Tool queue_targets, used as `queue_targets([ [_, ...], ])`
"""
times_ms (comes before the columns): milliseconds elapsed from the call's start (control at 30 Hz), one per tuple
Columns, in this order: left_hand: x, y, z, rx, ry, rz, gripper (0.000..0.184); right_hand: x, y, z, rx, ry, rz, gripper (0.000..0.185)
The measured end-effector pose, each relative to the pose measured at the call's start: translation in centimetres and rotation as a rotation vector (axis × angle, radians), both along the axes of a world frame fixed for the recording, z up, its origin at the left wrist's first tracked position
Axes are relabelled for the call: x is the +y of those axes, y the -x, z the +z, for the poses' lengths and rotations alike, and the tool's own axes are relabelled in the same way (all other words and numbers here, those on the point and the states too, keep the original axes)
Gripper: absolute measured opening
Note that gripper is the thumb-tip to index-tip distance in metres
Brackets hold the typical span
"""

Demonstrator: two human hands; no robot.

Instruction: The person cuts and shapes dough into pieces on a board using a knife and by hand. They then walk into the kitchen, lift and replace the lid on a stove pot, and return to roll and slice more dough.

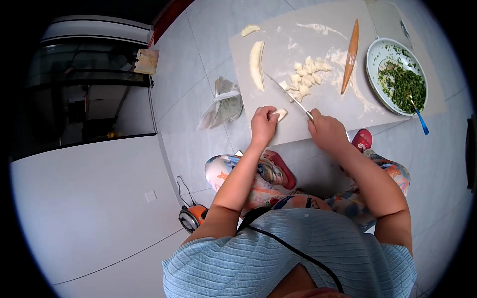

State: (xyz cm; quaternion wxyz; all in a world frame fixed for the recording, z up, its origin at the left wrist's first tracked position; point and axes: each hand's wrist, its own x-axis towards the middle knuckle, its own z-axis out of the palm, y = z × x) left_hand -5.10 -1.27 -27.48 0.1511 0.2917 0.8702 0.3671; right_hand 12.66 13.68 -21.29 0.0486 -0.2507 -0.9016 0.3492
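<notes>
My left hand [264, 125] is closed on the end of a short piece of dough [281, 114] near the front edge of the grey work surface [318, 10]. In my right hand [326, 130] is a knife [293, 98], gripped by its handle, its blade slanting away to the upper left. Beyond the blade lies a group of several small cut dough pieces [307, 77], dusted with flour. A long curved dough roll [257, 65] rests to the left, with a smaller dough strip [250, 30] farther back.
On the right are a tapered wooden rolling pin [351, 57] and a white bowl [370, 64] of chopped green filling; a blue-handled spoon [421, 120] leans out of it. A plastic bag [223, 105] stands on the floor left of the surface, and an orange-and-black appliance [193, 216] sits lower left.
</notes>
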Motion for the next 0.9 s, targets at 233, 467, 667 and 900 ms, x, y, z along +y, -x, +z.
queue_targets([
  [233, -0.2, -1.7, 1.1, 0.179, -0.005, -0.035, 0.026, -1.7, -1.4, 0.6, 0.022, 0.073, 0.133, 0.017],
  [467, 0.3, -1.6, 0.6, 0.231, 0.022, -0.017, 0.02, -2.1, -1.5, 0.4, -0.022, 0.053, 0.153, 0.017],
  [667, 0.2, -1.3, 0.4, 0.237, 0.011, -0.026, 0.019, -2.2, -1.1, -0.4, -0.032, 0.005, 0.167, 0.015],
  [900, 0.1, -1.3, 0.5, 0.231, 0.079, -0.015, 0.022, -2.2, -0.5, 0.4, -0.092, 0.055, 0.176, 0.017],
])
